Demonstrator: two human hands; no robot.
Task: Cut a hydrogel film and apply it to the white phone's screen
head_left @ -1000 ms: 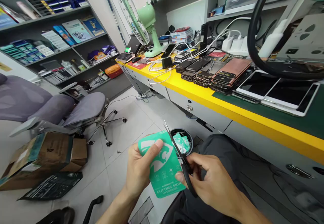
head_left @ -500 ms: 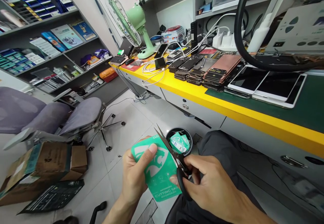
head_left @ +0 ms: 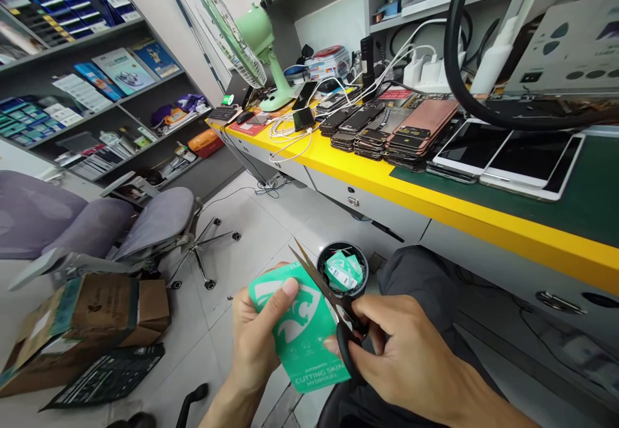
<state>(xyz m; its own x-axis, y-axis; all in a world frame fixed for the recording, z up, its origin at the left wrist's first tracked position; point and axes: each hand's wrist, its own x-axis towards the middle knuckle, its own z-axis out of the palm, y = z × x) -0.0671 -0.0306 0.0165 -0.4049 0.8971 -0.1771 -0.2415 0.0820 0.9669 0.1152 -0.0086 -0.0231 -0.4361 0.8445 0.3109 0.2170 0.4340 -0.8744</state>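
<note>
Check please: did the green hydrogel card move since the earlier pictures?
Yes: the green hydrogel card shifted down and left, away from the round black bin.

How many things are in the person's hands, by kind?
Black-handled scissors, in the right hand: 1
Green Cutting Skin hydrogel packet, in the left hand: 1
Total: 2
</note>
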